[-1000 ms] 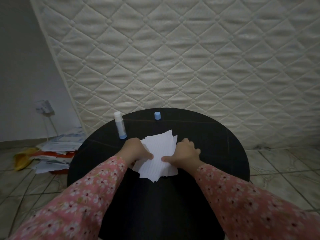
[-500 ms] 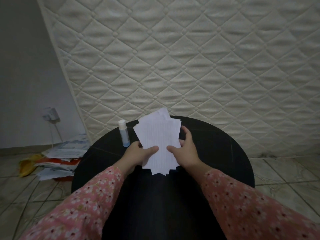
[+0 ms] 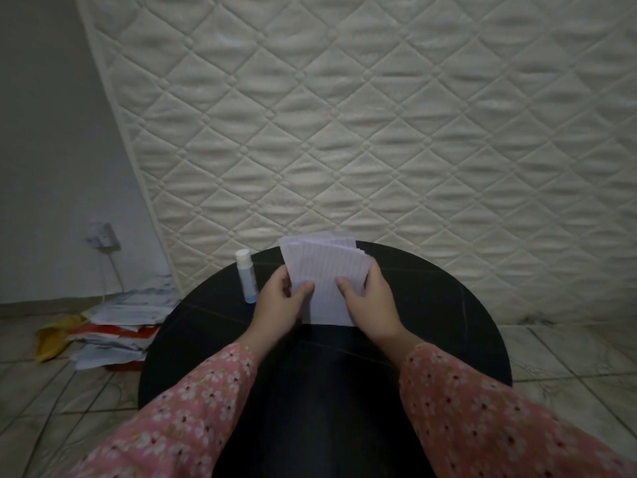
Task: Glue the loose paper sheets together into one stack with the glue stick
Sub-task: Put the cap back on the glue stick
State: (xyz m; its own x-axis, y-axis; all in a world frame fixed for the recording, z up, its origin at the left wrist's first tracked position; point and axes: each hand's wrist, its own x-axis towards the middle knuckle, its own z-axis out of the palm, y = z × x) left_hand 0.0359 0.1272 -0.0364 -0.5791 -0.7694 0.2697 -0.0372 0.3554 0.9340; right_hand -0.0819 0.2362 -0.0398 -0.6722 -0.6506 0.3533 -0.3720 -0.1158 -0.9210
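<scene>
You have the bundle of white lined paper sheets (image 3: 324, 281) raised on edge just below the middle of the frame, its lower edge at or near the round black table (image 3: 431, 305). Your left hand (image 3: 279, 305) grips its left side, thumb curled onto the front and fingers behind; your right hand (image 3: 370, 301) grips the right side the same way. The top edges fan unevenly, so the sheets look only gathered, and I can't tell whether any are bonded yet. The uncapped glue stick with a white tip and blue body (image 3: 246, 276) stands untouched left of your left hand. Squaring looks underway; the gluing appears to lie ahead.
</scene>
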